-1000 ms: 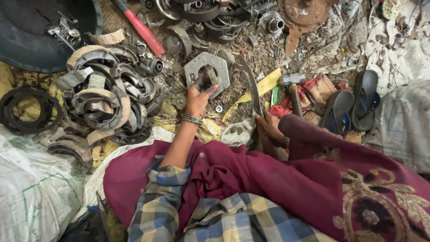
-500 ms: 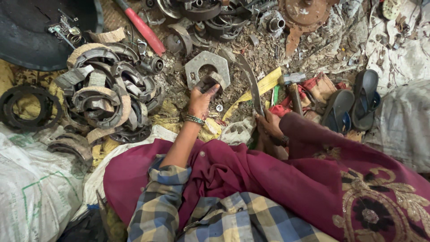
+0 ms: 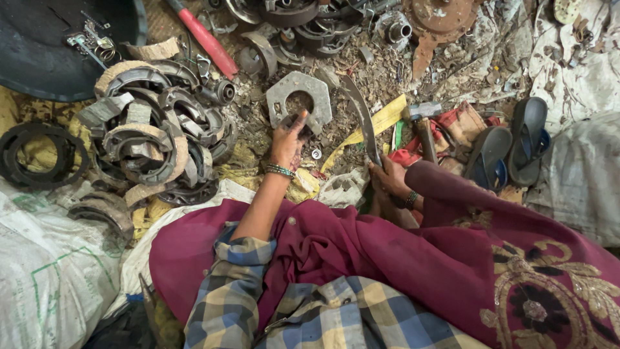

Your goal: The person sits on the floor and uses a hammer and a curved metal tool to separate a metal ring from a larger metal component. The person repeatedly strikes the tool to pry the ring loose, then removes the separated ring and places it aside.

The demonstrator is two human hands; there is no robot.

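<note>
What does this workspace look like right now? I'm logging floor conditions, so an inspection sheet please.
Surface: dirt floor strewn with metal scrap and debris.
Job's things: grey metal plate with a round hole; curved metal blade.
Clutter: heap of curved brake shoes, red-handled tool, hammer, dark sandals.
Hands: left hand touching the plate; right hand at the blade's lower end.
Cables: nothing seen.
Surroundings: white sacks, maroon cloth over the lap.

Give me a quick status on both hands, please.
Left hand grips flat metal plate. Right hand holds curved blade. Scrap litter all around.
</note>
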